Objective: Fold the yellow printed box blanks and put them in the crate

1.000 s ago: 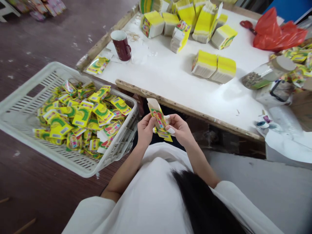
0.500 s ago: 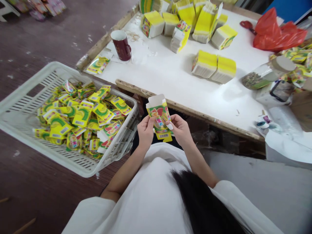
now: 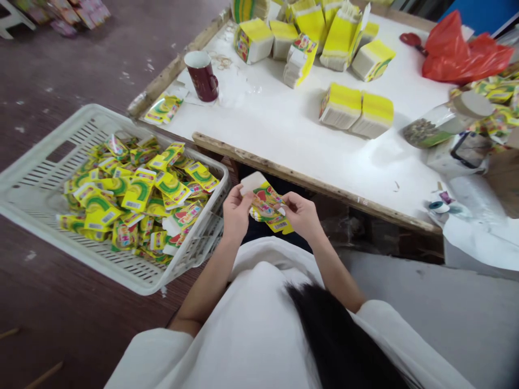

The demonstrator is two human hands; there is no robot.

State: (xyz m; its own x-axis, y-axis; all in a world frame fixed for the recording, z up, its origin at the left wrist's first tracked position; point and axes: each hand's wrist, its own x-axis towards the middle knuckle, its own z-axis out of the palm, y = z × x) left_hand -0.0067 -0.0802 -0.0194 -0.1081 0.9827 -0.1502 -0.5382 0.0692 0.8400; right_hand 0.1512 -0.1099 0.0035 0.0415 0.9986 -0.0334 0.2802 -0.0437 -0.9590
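Between my two hands, in front of my lap and below the table edge, is a small yellow and green printed carton (image 3: 267,201) with a watermelon picture. Its pale top flap stands out at the upper left and a yellow barcode flap hangs at the lower right. My left hand (image 3: 237,213) pinches the carton's left side near the pale flap. On the right side my right hand (image 3: 301,216) grips the edge with thumb and fingers. To my left a white plastic basket (image 3: 36,210) holds a heap of similar yellow and green packs (image 3: 138,192).
Stacks of flat yellow cartons (image 3: 340,105) stand on the white table (image 3: 275,121). A maroon mug (image 3: 203,81) is near its left edge. At the right are a red plastic bag (image 3: 462,54), a lidded jar (image 3: 430,127) and more yellow packs (image 3: 498,94). A wooden strip (image 3: 284,172) edges the table.
The carton has tilted, its top leaning left and its barcode end swinging right. My left hand has shifted up toward the pale flap. My right hand keeps its grip.
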